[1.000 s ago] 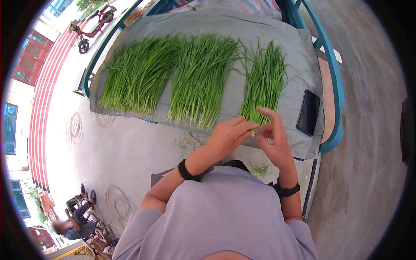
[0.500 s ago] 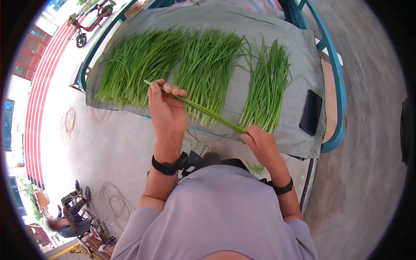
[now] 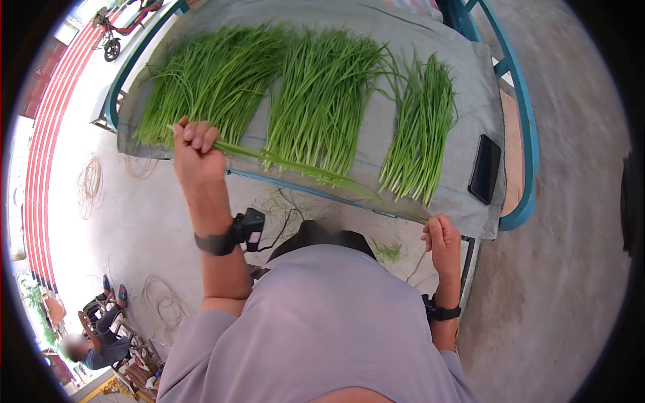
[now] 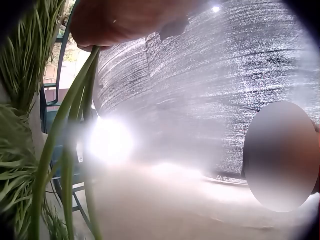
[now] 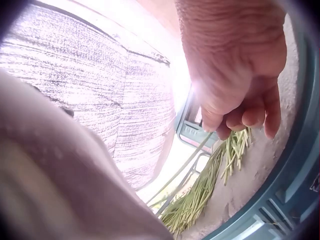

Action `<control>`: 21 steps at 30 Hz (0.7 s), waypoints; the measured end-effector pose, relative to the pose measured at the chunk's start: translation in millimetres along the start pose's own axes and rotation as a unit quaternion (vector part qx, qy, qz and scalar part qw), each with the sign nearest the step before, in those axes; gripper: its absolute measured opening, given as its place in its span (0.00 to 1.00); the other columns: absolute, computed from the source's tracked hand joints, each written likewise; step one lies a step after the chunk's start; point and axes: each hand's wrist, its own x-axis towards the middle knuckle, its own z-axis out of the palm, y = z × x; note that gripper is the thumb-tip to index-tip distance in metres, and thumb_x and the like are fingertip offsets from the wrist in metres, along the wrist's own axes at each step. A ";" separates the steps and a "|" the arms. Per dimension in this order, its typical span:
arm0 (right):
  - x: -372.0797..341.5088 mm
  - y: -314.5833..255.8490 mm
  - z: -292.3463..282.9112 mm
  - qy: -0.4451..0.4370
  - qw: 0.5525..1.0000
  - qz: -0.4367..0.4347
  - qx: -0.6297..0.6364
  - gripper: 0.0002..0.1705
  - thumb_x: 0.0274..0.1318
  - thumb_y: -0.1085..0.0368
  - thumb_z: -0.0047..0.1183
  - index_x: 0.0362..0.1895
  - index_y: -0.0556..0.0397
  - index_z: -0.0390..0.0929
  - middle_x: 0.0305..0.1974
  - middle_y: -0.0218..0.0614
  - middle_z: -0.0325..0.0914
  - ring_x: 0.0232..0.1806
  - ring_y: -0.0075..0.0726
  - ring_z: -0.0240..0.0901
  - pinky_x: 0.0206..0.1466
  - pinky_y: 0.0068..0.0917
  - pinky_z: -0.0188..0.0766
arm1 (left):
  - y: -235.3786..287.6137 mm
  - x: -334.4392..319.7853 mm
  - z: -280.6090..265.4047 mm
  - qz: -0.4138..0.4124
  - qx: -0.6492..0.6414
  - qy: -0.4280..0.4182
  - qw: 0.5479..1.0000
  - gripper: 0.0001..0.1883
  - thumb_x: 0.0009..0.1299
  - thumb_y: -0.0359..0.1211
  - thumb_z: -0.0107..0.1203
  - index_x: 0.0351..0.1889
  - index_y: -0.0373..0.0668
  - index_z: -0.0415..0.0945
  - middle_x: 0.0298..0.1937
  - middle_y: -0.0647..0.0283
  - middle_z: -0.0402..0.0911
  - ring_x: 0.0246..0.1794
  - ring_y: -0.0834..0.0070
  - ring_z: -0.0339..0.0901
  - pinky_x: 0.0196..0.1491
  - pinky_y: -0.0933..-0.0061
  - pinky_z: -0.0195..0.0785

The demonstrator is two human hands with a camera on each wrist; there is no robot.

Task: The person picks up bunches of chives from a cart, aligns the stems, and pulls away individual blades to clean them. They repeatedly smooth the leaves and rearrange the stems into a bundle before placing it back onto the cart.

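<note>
Stalks slant from the left hand, fingers curled round their pale end, past three bunches on cloth, to the right hand, pinching their tips; further right, a phone lies near the rail.

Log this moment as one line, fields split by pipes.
left hand: grips green stalks | right hand: pinches thin leaf | grey cloth: three piles of greens, black phone right of them
</note>
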 end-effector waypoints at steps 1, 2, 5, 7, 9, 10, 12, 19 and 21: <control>-0.7 5.2 -1.9 0.025 1.000 0.003 0.010 0.17 0.67 0.59 0.44 0.27 0.54 0.71 0.18 0.24 0.65 0.17 0.14 0.59 0.20 0.15 0.57 | 5.3 0.0 0.1 -0.010 -0.004 -0.004 1.000 0.11 0.76 0.35 0.41 0.40 0.34 0.65 0.21 0.69 0.60 0.19 0.80 0.55 0.19 0.79 0.51; -1.7 9.8 -2.8 0.050 0.999 0.007 0.019 0.17 0.67 0.59 0.45 0.27 0.54 0.71 0.17 0.24 0.65 0.17 0.13 0.59 0.20 0.15 0.56 | 9.9 -0.6 1.4 -0.022 -0.005 -0.004 1.000 0.11 0.76 0.35 0.42 0.41 0.34 0.65 0.21 0.69 0.61 0.18 0.81 0.55 0.18 0.80 0.49; 1.9 16.8 -0.2 0.177 0.984 0.008 0.018 0.17 0.67 0.58 0.45 0.27 0.54 0.71 0.16 0.23 0.63 0.16 0.13 0.57 0.19 0.15 0.55 | 32.3 -0.2 4.8 -0.008 0.019 -0.022 1.000 0.11 0.77 0.34 0.40 0.42 0.34 0.65 0.22 0.69 0.60 0.18 0.83 0.54 0.17 0.82 0.48; 2.9 11.8 5.2 0.197 0.979 -0.016 0.042 0.12 0.64 0.62 0.49 0.28 0.54 0.72 0.18 0.25 0.65 0.18 0.15 0.59 0.21 0.16 0.58 | 50.4 -0.3 12.6 -0.048 0.029 -0.064 0.996 0.11 0.77 0.34 0.39 0.42 0.34 0.65 0.22 0.69 0.60 0.18 0.84 0.53 0.16 0.83 0.47; 4.6 -0.5 19.8 0.203 0.975 -0.090 -0.029 0.06 0.58 0.66 0.54 0.30 0.53 0.73 0.23 0.28 0.68 0.22 0.21 0.62 0.26 0.19 0.61 | 58.4 -8.0 29.6 -0.072 0.066 -0.092 0.991 0.11 0.78 0.34 0.39 0.43 0.34 0.66 0.22 0.69 0.59 0.18 0.85 0.53 0.16 0.84 0.46; 8.3 -14.3 32.4 0.196 0.963 -0.152 -0.111 0.04 0.54 0.68 0.56 0.32 0.52 0.75 0.26 0.29 0.70 0.26 0.25 0.65 0.30 0.22 0.64 | 54.5 -16.6 43.5 -0.075 0.095 -0.101 0.988 0.11 0.78 0.34 0.38 0.43 0.34 0.66 0.23 0.69 0.59 0.18 0.85 0.52 0.15 0.84 0.46; 18.8 -35.1 55.9 0.172 0.913 -0.265 -0.257 0.11 0.43 0.71 0.60 0.36 0.49 0.78 0.35 0.32 0.72 0.37 0.35 0.68 0.40 0.29 0.66 | 49.3 -30.4 63.0 -0.082 0.171 -0.124 0.974 0.13 0.79 0.36 0.38 0.43 0.35 0.67 0.22 0.71 0.59 0.16 0.88 0.51 0.14 0.86 0.44; 51.8 -30.9 89.8 0.142 0.836 -0.353 -0.394 0.14 0.36 0.73 0.63 0.33 0.42 0.84 0.48 0.33 0.74 0.52 0.44 0.67 0.53 0.35 0.64 | 40.2 -57.0 76.4 -0.030 0.385 -0.179 0.905 0.14 0.79 0.37 0.37 0.41 0.39 0.71 0.17 0.75 0.59 0.13 0.89 0.49 0.14 0.86 0.41; 51.0 -35.6 90.0 0.145 0.852 -0.348 -0.363 0.12 0.38 0.73 0.62 0.32 0.44 0.84 0.48 0.34 0.74 0.52 0.43 0.67 0.52 0.34 0.64 | 31.9 -59.4 74.2 -0.039 0.394 -0.194 0.897 0.14 0.78 0.36 0.37 0.41 0.39 0.71 0.16 0.75 0.59 0.13 0.89 0.49 0.15 0.85 0.41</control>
